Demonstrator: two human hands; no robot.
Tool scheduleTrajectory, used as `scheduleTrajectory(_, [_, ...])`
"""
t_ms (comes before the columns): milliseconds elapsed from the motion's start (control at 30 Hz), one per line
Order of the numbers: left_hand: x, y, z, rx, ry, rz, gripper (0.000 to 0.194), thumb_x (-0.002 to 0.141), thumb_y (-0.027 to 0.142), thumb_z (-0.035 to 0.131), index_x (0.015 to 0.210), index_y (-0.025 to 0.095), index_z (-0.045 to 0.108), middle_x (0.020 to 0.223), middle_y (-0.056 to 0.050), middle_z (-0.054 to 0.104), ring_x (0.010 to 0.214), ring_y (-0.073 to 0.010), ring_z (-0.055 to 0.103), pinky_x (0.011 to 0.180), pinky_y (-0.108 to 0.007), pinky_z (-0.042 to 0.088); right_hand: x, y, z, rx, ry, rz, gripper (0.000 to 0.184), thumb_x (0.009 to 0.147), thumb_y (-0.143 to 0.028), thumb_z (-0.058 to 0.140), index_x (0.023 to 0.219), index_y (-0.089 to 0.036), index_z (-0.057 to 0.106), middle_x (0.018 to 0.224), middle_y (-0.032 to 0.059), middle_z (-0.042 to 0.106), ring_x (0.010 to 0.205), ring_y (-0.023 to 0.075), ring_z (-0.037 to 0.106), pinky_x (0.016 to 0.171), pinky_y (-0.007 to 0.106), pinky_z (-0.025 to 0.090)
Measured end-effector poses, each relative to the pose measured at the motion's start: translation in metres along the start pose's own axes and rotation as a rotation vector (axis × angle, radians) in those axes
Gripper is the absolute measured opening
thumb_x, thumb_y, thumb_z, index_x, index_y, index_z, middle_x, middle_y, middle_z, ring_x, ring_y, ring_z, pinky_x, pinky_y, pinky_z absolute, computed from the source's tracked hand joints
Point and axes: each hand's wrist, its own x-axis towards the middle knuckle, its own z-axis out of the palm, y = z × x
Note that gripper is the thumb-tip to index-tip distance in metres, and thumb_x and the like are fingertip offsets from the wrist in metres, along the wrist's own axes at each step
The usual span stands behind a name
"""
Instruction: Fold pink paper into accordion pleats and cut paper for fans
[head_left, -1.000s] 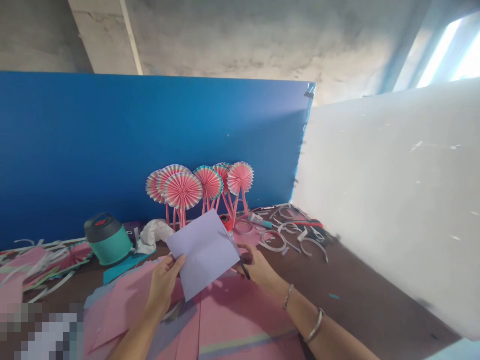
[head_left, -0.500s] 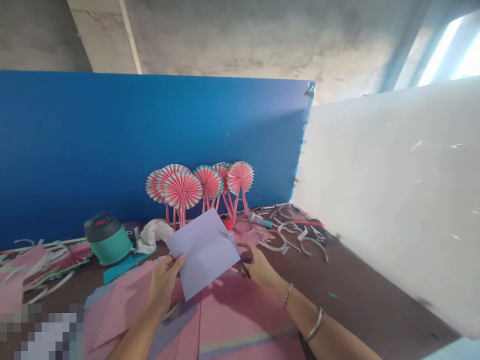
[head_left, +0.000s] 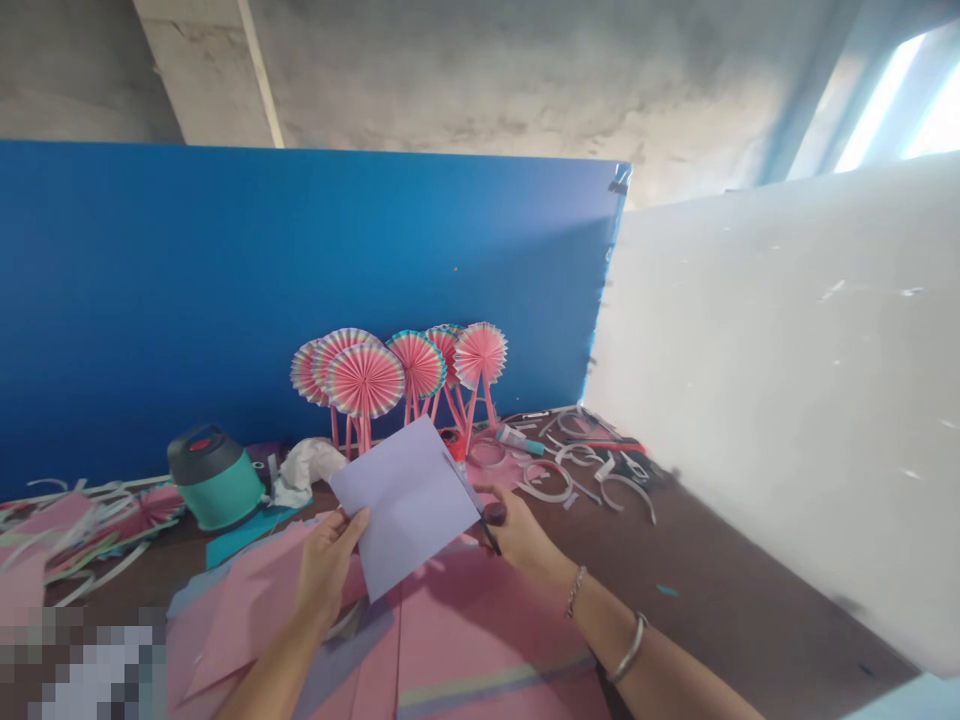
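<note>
Left hand (head_left: 326,572) closed, pinching the lilac paper sheet (head_left: 405,505) at its lower-left edge. Sheet held up between both hands, above pink paper sheets (head_left: 480,640) on the bench (head_left: 720,570). Right hand (head_left: 517,530) curled around dark scissors (head_left: 489,538), blade along the sheet's right edge; handles hidden by fingers. Lower-left corner of view pixelated, unreadable.

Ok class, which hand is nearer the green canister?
Left. The left hand is below and to the right of the green canister, not touching it; the right hand is farther away, beyond the lilac paper.
</note>
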Motion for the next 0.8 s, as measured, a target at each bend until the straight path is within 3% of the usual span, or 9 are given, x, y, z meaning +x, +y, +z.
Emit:
scheduleTrajectory(200, [-0.001,0.001,-0.001,-0.003,-0.005,-0.026,0.057,0.058,0.054,0.07,0.096,0.012,0.067,0.092,-0.009,0.072,0.088,-0.0265,0.063,0.073,-0.032,0.049,0.001,0.002,-0.002,-0.026,-0.013,-0.025,0.056,0.06,-0.029,0.071,0.111,-0.015,0.052,0.045,-0.0086,0.051,0.041,0.0101,0.045,0.043,0.022,0.033])
scheduleTrajectory(533, [0.002,-0.002,-0.002,-0.035,-0.03,-0.028,0.057,0.057,0.055,0.073,0.095,0.013,0.069,0.089,-0.009,0.073,0.085,-0.0265,0.065,0.073,-0.034,0.051,0.001,0.007,0.0,0.113,-0.101,-0.021,0.053,0.059,-0.018,0.063,0.11,-0.017,0.048,0.056,-0.0086,0.053,0.048,0.0083,0.046,0.046,0.021,0.032])
scheduleTrajectory(800, [-0.003,0.001,0.002,-0.051,-0.088,-0.023,0.052,0.057,0.05,0.074,0.093,0.013,0.07,0.084,-0.008,0.072,0.08,-0.0259,0.065,0.07,-0.034,0.05,0.002,0.008,-0.001,0.162,-0.052,0.001,0.062,0.06,-0.024,0.063,0.118,-0.018,0.041,0.056,-0.01,0.052,0.044,0.0075,0.045,0.042,0.02,0.028])
